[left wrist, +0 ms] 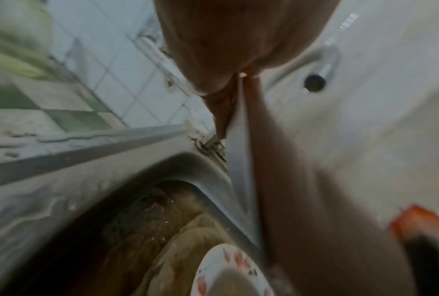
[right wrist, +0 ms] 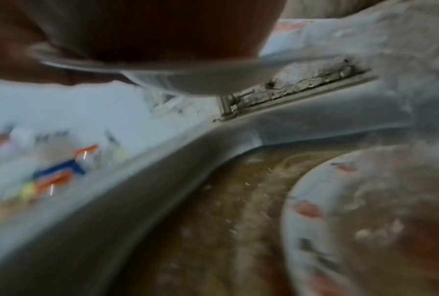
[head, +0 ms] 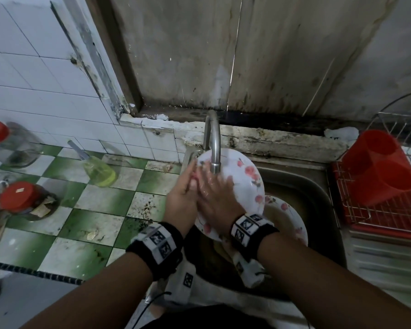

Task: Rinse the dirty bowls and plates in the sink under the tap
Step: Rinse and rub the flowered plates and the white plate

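I hold a white plate with red flowers (head: pixel 246 176) tilted on edge over the sink (head: pixel 318 186), right under the spout of the steel tap (head: pixel 213 141). My left hand (head: pixel 184 197) grips its left rim, fingers behind and thumb on the front. In the left wrist view that rim (left wrist: pixel 236 160) runs between thumb and fingers, with the tap spout (left wrist: pixel 314 82) beside it. My right hand (head: pixel 215 193) lies flat and wet on the plate's face, fingers straight. A second flowered plate (head: pixel 288 213) (right wrist: pixel 365 210) lies in murky brown water in the basin.
A red utensil holder (head: pixel 377 167) lies on a red wire dish rack (head: pixel 389 214) to the right of the sink. On the green and white tiled counter to the left stand a bottle of green liquid (head: pixel 100 173) and red-lidded jars (head: pixel 19 198).
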